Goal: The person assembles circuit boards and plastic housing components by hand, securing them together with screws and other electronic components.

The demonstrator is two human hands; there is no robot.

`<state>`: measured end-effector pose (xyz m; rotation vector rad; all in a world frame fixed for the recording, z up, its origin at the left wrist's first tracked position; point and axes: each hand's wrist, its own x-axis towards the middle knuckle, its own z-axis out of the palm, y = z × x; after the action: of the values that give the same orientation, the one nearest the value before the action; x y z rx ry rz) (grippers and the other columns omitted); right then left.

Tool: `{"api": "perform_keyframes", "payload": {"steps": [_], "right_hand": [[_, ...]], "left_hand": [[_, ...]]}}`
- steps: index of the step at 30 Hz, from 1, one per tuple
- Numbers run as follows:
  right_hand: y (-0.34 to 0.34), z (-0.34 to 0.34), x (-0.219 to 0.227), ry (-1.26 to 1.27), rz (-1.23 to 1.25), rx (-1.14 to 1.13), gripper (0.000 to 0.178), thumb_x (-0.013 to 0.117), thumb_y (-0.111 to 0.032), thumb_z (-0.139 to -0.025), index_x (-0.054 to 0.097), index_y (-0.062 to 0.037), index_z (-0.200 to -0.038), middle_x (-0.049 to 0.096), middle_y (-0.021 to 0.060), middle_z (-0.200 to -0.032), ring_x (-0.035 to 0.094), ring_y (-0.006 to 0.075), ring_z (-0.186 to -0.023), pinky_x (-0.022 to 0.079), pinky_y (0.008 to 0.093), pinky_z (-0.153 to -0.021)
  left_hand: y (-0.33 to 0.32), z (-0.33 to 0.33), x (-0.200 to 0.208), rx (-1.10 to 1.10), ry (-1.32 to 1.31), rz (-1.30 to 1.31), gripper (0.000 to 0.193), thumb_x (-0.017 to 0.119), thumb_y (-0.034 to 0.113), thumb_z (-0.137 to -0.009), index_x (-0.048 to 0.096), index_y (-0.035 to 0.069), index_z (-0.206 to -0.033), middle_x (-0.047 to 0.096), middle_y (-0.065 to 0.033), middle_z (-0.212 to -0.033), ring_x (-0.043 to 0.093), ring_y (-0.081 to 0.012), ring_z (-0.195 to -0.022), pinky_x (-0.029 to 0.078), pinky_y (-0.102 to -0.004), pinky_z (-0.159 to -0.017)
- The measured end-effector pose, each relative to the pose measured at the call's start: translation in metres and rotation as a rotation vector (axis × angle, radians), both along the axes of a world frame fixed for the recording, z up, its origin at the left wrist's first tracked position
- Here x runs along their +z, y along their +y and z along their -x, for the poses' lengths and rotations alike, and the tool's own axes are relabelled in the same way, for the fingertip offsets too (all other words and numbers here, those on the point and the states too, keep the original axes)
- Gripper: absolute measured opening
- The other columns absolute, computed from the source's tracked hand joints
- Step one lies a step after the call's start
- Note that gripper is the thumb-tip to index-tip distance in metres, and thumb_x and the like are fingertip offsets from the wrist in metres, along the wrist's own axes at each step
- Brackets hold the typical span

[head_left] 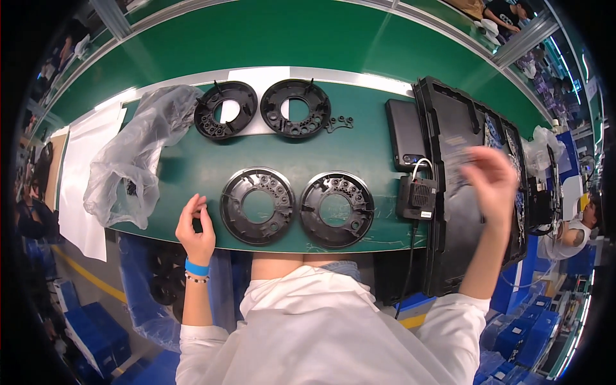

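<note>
My left hand (196, 232) rests at the table's near edge, fingers loosely bent with a gap at the thumb and nothing seen in them. Just right of it lies a black plastic ring-shaped housing (231, 213), with a second such housing (310, 215) beside it. Both have a large centre hole and a row of small round sockets. My right hand (494, 186) is raised over the black plastic tray (459, 224) at the right. Motion smears its fingers, and a faint grey blur (454, 163) shows by the fingertips; whether it holds anything is unclear.
Farther back lie two more black rings (249, 96) (272, 96) and a small black bracket (340, 124). Crumpled clear plastic (163, 115) covers the left side. A black power bank (405, 128) and a cabled box (417, 196) stand by the tray, which holds circuit boards (493, 133).
</note>
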<state>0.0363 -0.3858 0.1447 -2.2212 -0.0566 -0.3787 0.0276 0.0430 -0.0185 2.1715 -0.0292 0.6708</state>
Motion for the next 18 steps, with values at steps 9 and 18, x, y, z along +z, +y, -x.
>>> {"api": "perform_keyframes", "payload": {"steps": [9,18], "right_hand": [[0.081,-0.072,-0.064,0.638,-0.21,0.485,0.015,0.066,0.005,-0.069,0.059,0.0026,-0.082,0.062,0.0054,-0.076,0.059,0.0088,-0.071,0.048,0.0206,-0.068],[0.076,-0.073,-0.08,0.735,-0.226,0.486,0.014,0.066,0.004,-0.068,0.061,0.0025,-0.08,0.063,0.0058,-0.075,0.059,0.0096,-0.071,0.047,0.0217,-0.065]], "left_hand": [[-0.006,-0.001,0.004,-0.03,-0.032,-0.019,0.029,0.052,-0.006,-0.075,0.054,-0.003,-0.104,0.062,-0.0119,-0.089,0.059,-0.0184,-0.074,0.047,-0.0258,-0.064],[-0.006,0.0,0.005,-0.038,-0.044,-0.047,0.029,0.052,-0.006,-0.075,0.054,-0.001,-0.103,0.062,-0.0117,-0.087,0.059,-0.0192,-0.072,0.047,-0.026,-0.062]]}}
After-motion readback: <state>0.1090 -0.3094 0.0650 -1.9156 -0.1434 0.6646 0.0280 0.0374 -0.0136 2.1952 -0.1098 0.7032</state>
